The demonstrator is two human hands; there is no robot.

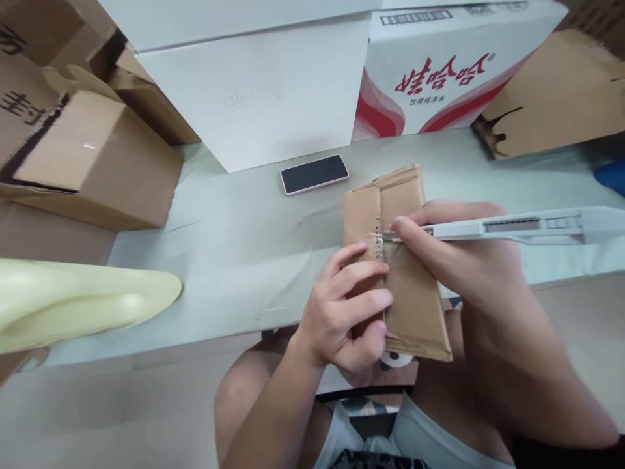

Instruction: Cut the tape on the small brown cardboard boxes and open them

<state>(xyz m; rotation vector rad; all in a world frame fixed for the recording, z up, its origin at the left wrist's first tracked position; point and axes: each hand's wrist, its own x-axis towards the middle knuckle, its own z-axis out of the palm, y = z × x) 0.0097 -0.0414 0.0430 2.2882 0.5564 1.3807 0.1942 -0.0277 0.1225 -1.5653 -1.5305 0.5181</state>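
A small flat cardboard box (413,286) juts over the near edge of the table, tilted, with a taped seam along its top face. My left hand (349,309) holds it steady, fingers bent over the left part and their tips by the seam. In my right hand (469,254) is a white utility knife (512,227), pinched near its front end. The blade tip touches or nearly touches the torn clear tape (379,242) at the seam, just beyond the left fingertips. Some of the right fingers are hidden behind the knife and hand.
On the pale green tabletop (234,254) lies a phone (315,174). Behind it stand a white box (263,98) and a white-and-red carton (434,71). Brown cardboard boxes (122,163) crowd the left, with another box (556,98) at right. A smooth yellow-green object (88,303) extends in from the left.
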